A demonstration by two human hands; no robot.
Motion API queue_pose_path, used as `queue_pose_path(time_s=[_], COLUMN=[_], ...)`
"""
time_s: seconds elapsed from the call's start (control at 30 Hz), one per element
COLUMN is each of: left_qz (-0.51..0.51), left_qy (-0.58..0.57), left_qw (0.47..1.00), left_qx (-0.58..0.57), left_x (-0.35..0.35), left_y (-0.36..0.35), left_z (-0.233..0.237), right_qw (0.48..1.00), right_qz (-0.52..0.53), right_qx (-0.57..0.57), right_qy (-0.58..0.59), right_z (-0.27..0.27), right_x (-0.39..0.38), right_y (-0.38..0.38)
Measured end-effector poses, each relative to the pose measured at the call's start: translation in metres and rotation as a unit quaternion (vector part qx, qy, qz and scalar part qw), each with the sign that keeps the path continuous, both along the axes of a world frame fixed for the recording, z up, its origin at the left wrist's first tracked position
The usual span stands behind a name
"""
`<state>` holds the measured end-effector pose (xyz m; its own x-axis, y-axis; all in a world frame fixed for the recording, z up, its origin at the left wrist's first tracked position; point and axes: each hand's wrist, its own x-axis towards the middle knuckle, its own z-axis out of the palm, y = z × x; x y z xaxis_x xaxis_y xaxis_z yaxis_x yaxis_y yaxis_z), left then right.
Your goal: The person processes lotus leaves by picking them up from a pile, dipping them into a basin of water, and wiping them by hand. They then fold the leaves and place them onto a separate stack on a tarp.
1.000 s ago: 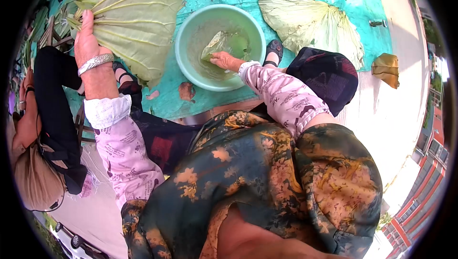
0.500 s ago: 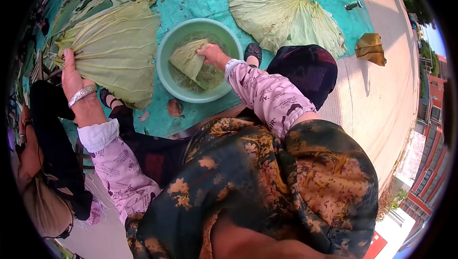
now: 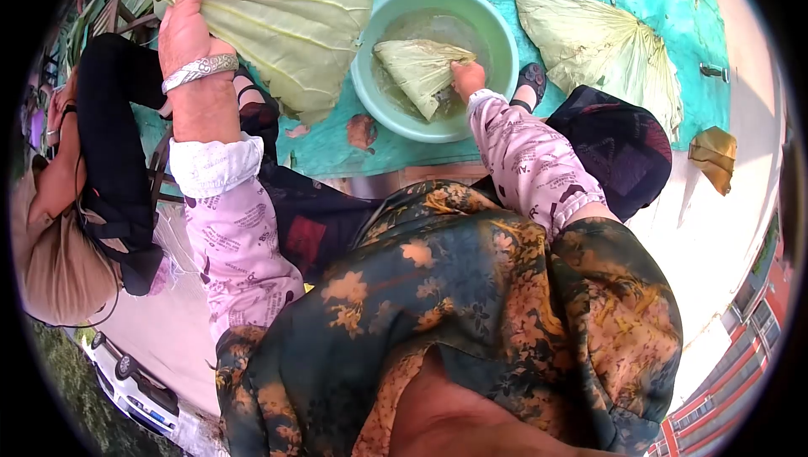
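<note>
My left hand [image 3: 187, 40], wearing a silver bracelet, grips the narrow gathered end of a large pale-green dried lotus leaf [image 3: 286, 23]. The leaf fans out to the right, its edge just over the basin's left side. Inside the light-green plastic basin [image 3: 425, 132] there is shallow water. There my right hand [image 3: 468, 78] pinches the tip of a smaller folded lotus leaf [image 3: 414, 70], which lies at the water with its wide end to the left. The fingertips of my right hand are partly hidden.
A spread lotus leaf [image 3: 593, 40] lies on the turquoise tarp [image 3: 332, 150] right of the basin. A brown leaf piece [image 3: 362, 132] sits before the basin; another brown folded leaf [image 3: 714, 158] is far right. A person in black trousers [image 3: 122, 120] sits close on my left.
My view has shifted, moving the basin up and right in the picture. My left hand has raised the large leaf slightly. My right hand has drawn the folded leaf a little nearer to me.
</note>
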<state>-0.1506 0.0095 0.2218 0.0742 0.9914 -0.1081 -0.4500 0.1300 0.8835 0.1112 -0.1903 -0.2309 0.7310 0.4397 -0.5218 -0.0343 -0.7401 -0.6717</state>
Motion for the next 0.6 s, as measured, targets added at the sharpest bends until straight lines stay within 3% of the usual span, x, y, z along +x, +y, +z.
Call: queue_pose_path(time_s=[0.1, 0.17, 0.27, 0.37, 0.47, 0.6], left_qz=[-0.021, -0.018, -0.014, 0.008, -0.060, -0.018], left_qy=[-0.008, -0.010, -0.026, -0.014, -0.026, 0.028], left_qw=[1.000, 1.000, 1.000, 1.000, 0.994, 0.996], left_qx=[-0.010, -0.007, 0.007, 0.016, 0.087, 0.077], left_x=[-0.002, -0.003, -0.007, -0.010, -0.013, -0.023], left_y=[0.004, 0.004, 0.006, 0.008, 0.008, 0.021], left_z=[-0.004, -0.004, -0.005, -0.010, -0.021, -0.035], right_qw=[0.996, 0.974, 0.955, 0.972, 0.974, 0.953], right_qz=[-0.027, -0.097, -0.087, -0.010, 0.070, 0.141], right_qx=[0.044, 0.115, 0.191, 0.182, 0.192, 0.264], right_qy=[0.070, 0.166, 0.208, 0.151, 0.098, 0.033], right_z=[0.010, 0.080, 0.132, 0.155, 0.167, 0.178], right_x=[-0.003, -0.017, -0.021, -0.021, -0.021, -0.022], right_y=[0.007, 0.011, 0.013, 0.021, 0.030, 0.039])
